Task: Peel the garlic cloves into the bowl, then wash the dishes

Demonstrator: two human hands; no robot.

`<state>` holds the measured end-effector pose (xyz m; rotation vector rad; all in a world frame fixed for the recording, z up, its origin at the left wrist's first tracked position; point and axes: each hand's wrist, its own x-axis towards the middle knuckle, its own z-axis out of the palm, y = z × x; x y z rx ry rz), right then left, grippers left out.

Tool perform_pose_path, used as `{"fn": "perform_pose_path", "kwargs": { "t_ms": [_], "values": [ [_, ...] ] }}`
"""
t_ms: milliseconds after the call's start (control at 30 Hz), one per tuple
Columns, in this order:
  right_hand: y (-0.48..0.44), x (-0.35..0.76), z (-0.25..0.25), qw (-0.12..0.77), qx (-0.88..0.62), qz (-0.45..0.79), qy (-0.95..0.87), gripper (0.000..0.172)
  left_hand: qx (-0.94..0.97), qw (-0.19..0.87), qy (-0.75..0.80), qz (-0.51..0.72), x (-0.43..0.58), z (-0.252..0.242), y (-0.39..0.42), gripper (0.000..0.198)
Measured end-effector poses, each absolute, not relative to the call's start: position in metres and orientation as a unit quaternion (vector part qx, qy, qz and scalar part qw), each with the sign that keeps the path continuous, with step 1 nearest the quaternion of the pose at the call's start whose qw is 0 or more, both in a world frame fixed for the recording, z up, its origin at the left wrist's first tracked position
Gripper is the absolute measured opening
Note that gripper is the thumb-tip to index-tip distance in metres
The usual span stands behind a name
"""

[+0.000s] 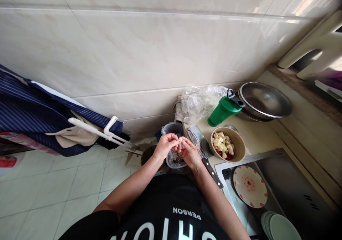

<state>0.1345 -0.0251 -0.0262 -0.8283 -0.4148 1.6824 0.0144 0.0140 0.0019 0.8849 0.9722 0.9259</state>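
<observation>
Between my two hands is a small pale garlic clove, held at the fingertips above a lined waste bin with scraps inside. My left hand pinches it from the left, fingers closed. From the other side my right hand grips it between thumb and fingers. A beige basket on the counter to the right holds several peeled garlic cloves, with red chillies showing beneath. A cleaver with a dark riveted handle lies on the counter edge beside my right forearm.
Behind the basket stand a green shaker bottle, clear plastic bags and a metal bowl. A patterned plate and stacked pale dishes sit at the sink. Clothing hangs at left by a white rack.
</observation>
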Motion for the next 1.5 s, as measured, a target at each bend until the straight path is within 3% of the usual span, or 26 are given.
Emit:
{"fn": "perform_pose_path", "kwargs": {
  "t_ms": [167, 400, 567, 833, 1067, 1300, 1500],
  "values": [
    [-0.024, 0.134, -0.031, 0.587, -0.349, 0.714, -0.153, 0.02, 0.394, 0.707, 0.426, 0.404, 0.013, -0.003, 0.013, 0.007],
    [-0.024, 0.13, -0.027, 0.637, -0.375, 0.66, -0.131, 0.028, 0.406, 0.707, 0.441, 0.375, 0.014, -0.007, 0.012, 0.003],
    [-0.021, 0.134, -0.027, 0.626, -0.385, 0.674, -0.078, 0.036, 0.409, 0.705, 0.443, 0.373, 0.014, -0.005, 0.011, 0.003],
    [-0.019, 0.138, -0.037, 0.619, -0.37, 0.69, -0.064, 0.013, 0.402, 0.721, 0.426, 0.372, 0.007, -0.006, 0.012, 0.003],
    [-0.02, 0.144, -0.04, 0.607, -0.325, 0.725, -0.02, 0.024, 0.379, 0.696, 0.447, 0.415, 0.005, -0.003, 0.017, 0.004],
    [-0.021, 0.153, -0.038, 0.632, -0.355, 0.688, -0.025, 0.021, 0.383, 0.648, 0.464, 0.467, 0.003, -0.012, 0.019, 0.006],
    [-0.024, 0.151, -0.029, 0.629, -0.324, 0.705, -0.056, 0.022, 0.496, 0.604, 0.464, 0.417, 0.005, -0.017, 0.015, 0.017]
  ]
}}
